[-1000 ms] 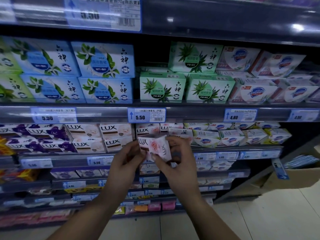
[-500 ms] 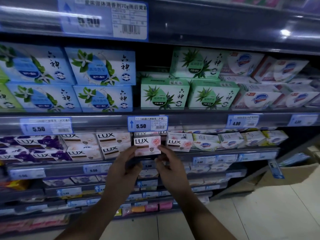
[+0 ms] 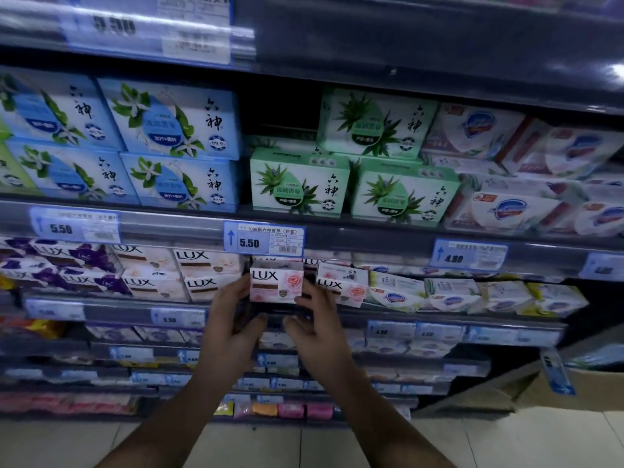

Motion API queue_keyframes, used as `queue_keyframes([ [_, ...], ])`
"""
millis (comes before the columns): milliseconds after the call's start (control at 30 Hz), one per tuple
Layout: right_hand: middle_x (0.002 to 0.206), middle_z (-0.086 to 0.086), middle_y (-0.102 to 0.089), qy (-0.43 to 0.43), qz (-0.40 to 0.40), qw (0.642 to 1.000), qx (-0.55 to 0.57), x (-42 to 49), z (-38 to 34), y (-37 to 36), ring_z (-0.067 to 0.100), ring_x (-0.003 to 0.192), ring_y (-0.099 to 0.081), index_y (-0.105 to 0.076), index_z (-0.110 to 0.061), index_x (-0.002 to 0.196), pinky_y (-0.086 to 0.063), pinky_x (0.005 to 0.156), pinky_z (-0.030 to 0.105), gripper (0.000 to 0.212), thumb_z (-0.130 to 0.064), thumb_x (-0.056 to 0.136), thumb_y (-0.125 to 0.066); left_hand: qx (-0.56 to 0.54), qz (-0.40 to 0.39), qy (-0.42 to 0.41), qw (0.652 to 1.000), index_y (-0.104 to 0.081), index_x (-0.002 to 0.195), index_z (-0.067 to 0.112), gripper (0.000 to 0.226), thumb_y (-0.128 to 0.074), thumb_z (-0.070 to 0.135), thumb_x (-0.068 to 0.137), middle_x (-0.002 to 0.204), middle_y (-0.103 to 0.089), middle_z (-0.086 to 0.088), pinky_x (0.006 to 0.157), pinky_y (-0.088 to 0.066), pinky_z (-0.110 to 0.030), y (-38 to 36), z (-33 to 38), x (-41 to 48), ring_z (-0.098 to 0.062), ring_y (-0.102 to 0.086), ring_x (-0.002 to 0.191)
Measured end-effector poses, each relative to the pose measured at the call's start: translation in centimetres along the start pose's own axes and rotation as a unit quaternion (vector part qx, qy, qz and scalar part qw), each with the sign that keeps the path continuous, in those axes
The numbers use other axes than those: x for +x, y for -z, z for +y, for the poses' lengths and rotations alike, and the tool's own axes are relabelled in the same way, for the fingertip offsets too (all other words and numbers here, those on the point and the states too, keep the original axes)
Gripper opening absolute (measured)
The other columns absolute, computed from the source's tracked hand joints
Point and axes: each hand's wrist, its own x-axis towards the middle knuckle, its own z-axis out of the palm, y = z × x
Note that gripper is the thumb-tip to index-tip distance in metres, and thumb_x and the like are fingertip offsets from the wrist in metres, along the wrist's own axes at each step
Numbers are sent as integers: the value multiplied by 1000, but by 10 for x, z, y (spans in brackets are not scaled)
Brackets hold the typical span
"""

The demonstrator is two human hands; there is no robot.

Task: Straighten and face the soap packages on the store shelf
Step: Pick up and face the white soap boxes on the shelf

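Observation:
A pink Lux soap box with a rose [image 3: 276, 281] stands face-out on the second shelf [image 3: 111, 312], just under the 5.50 price tag [image 3: 264, 238]. My left hand [image 3: 233, 327] touches its left edge with the fingertips and my right hand [image 3: 312, 327] touches its lower right corner. Both hands have fingers spread around the box. Another pink Lux box [image 3: 342, 288] sits tilted just to its right. White Lux boxes [image 3: 206, 273] and purple Lux boxes [image 3: 64, 265] fill the row to the left.
Blue boxes [image 3: 169, 130] and green aloe boxes [image 3: 300, 184] stack on the shelf above, with white Safeguard packs [image 3: 506, 211] at right. Tilted Safeguard packs [image 3: 449, 295] continue the second shelf. Lower shelves hold more soap. A cardboard box [image 3: 574, 383] stands on the floor at right.
The pink Lux box went from tilted in both hands in front of the shelf to standing face-out on the shelf. My fingers have loosened around it.

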Motion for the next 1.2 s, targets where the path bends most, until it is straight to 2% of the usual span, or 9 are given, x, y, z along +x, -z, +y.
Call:
queue_keyframes([
  [167, 150, -5, -36, -18, -50, 998, 42, 3, 7, 9, 6, 136, -44, -37, -22, 151, -43, 102, 15, 60, -10, 98, -61, -9, 31, 23, 999, -48, 135, 55, 74, -62, -4, 93, 135, -54, 28, 89, -48, -6, -12, -2, -11, 15, -53, 121],
  [267, 153, -10, -38, -25, -72, 996, 41, -1, 9, 13, 0, 138, -38, -35, -24, 152, -38, 100, 8, 61, -9, 98, -60, -28, 18, 70, 997, -41, 150, 38, 70, -62, 0, 96, 145, -49, 29, 100, -45, -20, -16, -8, -17, 16, -46, 129],
  [367, 146, -17, -40, -20, -84, 995, 56, -3, 9, 21, -4, 135, -37, -37, -26, 154, -39, 100, 8, 62, -10, 98, -59, 2, 24, 59, 998, -42, 149, 34, 68, -61, -3, 95, 143, -49, 26, 94, -43, -8, -21, -2, -22, 20, -47, 125],
  [533, 112, -4, -61, -44, 49, 998, 14, -17, 26, 61, -4, 93, -64, -54, -22, 128, -55, 75, 17, 37, -7, 95, -61, 106, 49, -23, 993, -46, 132, 55, 66, -65, 5, 94, 132, -54, 16, 89, -51, -23, -54, 21, -39, 7, -58, 112],
  [633, 124, -8, -56, -44, 81, 996, -15, -23, 40, 84, 9, 113, -60, -48, -27, 133, -54, 90, 28, 45, -10, 95, -62, 132, -59, -28, 989, -27, 154, 40, 74, -64, 14, 96, 155, -39, 15, 106, -47, -39, -89, 30, -39, -13, -45, 139],
  [767, 151, -13, -42, -55, 25, 998, -21, -18, 41, 95, 10, 138, -44, -35, -27, 155, -38, 104, 22, 63, -16, 98, -61, 119, -52, 39, 991, -9, 162, 25, 86, -62, 13, 96, 164, -31, 2, 107, -47, -42, -116, 41, -22, -20, -38, 146],
  [967, 146, -8, -50, -36, 10, 999, 29, -23, 36, 107, 4, 122, -52, -38, -31, 154, -46, 79, 2, 64, -10, 98, -60, 51, 8, 31, 998, -33, 152, 45, 72, -69, 20, 95, 138, -46, 11, 98, -44, -19, -110, 51, -24, 0, -51, 122],
  [1100, 126, -27, -58, 15, 14, 998, 60, -37, 37, 121, -12, 115, -54, -50, -52, 136, -45, 85, 10, 57, -12, 98, -64, -72, 27, 31, 997, -53, 137, 29, 52, -71, 22, 88, 129, -60, 16, 84, -56, -16, -107, 63, -34, -1, -62, 115],
  [1200, 133, -20, -61, 36, -4, 988, 149, -43, 36, 131, -1, 124, -57, -54, -41, 137, -54, 94, 24, 52, -17, 94, -71, -116, 0, 34, 993, -56, 128, 29, 49, -77, 23, 84, 124, -64, 20, 83, -59, -22, -107, 72, -36, -4, -67, 111],
])
